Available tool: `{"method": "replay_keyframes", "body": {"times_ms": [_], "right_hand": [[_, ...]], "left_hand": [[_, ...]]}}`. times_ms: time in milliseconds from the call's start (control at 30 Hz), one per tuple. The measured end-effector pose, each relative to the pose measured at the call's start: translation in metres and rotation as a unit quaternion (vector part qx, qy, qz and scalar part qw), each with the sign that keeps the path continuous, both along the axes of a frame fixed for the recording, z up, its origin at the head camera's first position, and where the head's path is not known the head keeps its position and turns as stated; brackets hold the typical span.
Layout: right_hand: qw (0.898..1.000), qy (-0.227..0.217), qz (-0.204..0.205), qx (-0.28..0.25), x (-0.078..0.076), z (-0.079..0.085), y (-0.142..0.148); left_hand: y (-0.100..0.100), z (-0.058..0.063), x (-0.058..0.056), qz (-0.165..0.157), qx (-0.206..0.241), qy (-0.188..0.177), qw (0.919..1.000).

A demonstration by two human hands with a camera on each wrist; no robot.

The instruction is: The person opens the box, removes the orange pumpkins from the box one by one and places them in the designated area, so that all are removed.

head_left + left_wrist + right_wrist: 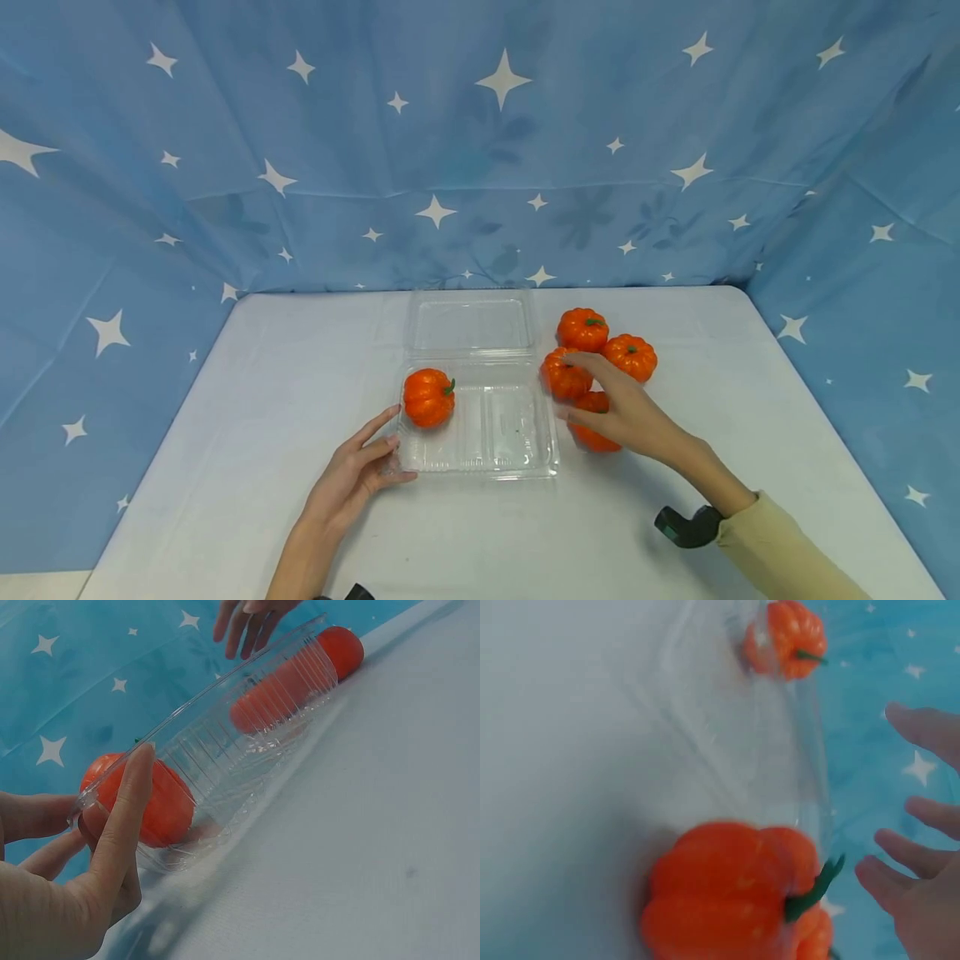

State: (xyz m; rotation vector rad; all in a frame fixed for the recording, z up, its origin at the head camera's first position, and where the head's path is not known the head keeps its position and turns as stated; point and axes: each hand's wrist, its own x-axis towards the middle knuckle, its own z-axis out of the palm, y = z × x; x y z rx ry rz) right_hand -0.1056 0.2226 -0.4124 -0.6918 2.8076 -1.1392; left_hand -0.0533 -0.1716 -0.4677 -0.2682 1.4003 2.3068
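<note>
A clear plastic clamshell box lies with its lid folded back. One orange toy pumpkin with a green stem sits in the box's left end. My left hand holds the box's near left corner; in the left wrist view the thumb lies along the front wall and the fingers are at the left rim. Over the group of pumpkins at the right, my right hand hovers with fingers spread and nothing held. It partly covers a pumpkin beside the box and a nearer pumpkin.
Behind the right hand sit another pumpkin and one farther back. Everything rests on a white-covered table. A blue curtain with white stars rises along the table's back and sides.
</note>
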Motion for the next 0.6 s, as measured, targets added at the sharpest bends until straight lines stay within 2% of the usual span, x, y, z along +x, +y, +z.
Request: {"method": "replay_keyframes", "body": {"times_ms": [200,333,600], "right_hand": [[0.999,-0.026,0.021,0.006,-0.007,0.011,-0.019],[0.998,-0.060,0.032,0.012,-0.011,0.016,-0.032],[0.986,-0.142,0.077,0.046,-0.024,0.021,-0.061]], "left_hand": [[0.000,0.000,0.000,-0.002,0.000,0.003,1.0000],[0.000,0.000,0.000,-0.001,-0.002,0.004,1.0000],[0.001,0.002,-0.001,0.000,-0.008,0.002,1.0000]]}}
